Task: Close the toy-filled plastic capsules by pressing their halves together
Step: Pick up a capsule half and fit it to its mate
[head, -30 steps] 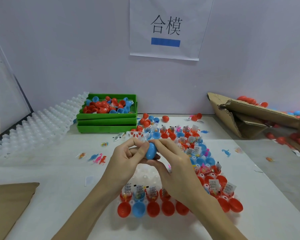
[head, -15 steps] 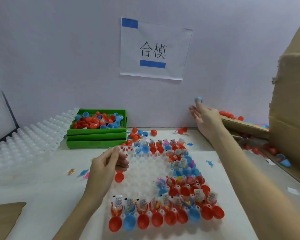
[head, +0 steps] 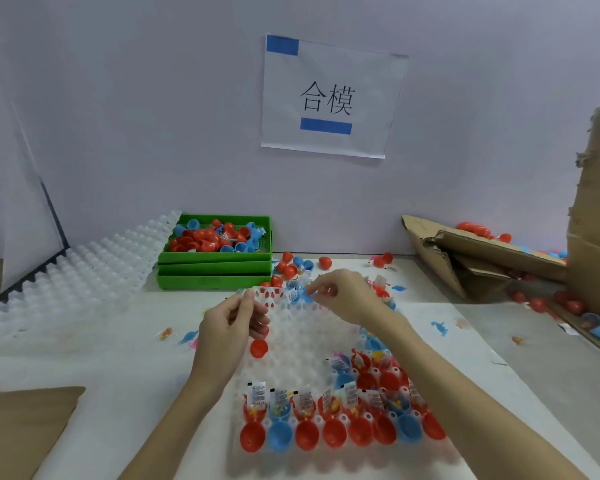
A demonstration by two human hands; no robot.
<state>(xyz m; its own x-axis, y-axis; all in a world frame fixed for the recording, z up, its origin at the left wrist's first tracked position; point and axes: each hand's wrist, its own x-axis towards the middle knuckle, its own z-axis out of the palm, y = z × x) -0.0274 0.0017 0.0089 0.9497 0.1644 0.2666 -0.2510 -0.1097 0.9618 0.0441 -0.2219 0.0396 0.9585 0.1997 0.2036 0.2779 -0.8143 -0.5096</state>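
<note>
Over the tray's (head: 312, 341) far edge, right hand (head: 343, 296) pinches a blue capsule (head: 305, 295); left hand (head: 227, 327) grips the tray's corner.

Open red and blue egg-shaped plastic capsules (head: 329, 420) sit in a clear dimpled plastic tray (head: 302, 337) on the tabletop, filling its near row and right side. Each holds a small toy and a white paper slip, with its hinged half lying open toward the viewer. One blue plastic capsule (head: 305, 296) lies at the tray's far edge.

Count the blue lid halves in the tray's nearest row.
2. One blue half is second from left, another blue half second from right. The forearm may hide more.
</note>
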